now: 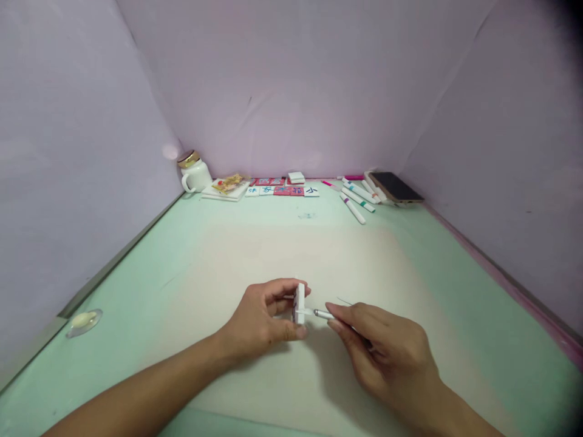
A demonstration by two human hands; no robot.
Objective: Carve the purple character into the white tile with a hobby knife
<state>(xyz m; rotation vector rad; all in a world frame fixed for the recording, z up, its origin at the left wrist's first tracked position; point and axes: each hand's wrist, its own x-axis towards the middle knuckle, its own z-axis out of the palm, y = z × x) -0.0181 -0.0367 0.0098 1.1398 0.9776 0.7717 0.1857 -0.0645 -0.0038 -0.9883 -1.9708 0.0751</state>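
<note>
My left hand (262, 318) pinches a small white block (299, 303) between thumb and fingers, upright and edge-on to the camera, above the pale mat (255, 255). Purple marks show on the block's left face. In my right hand (387, 346) is a slim silver-and-white tool (323, 314), gripped between thumb and fingers. Its pale tip points left and meets the block's right side. The lower end of the tool is hidden by the fingers.
At the back are a white mug (197, 176), a snack packet (231, 183), red and white cards with characters (282, 190), several markers (353, 209) and a phone (395, 186). A clear dish (84, 323) with something pale lies at the left edge.
</note>
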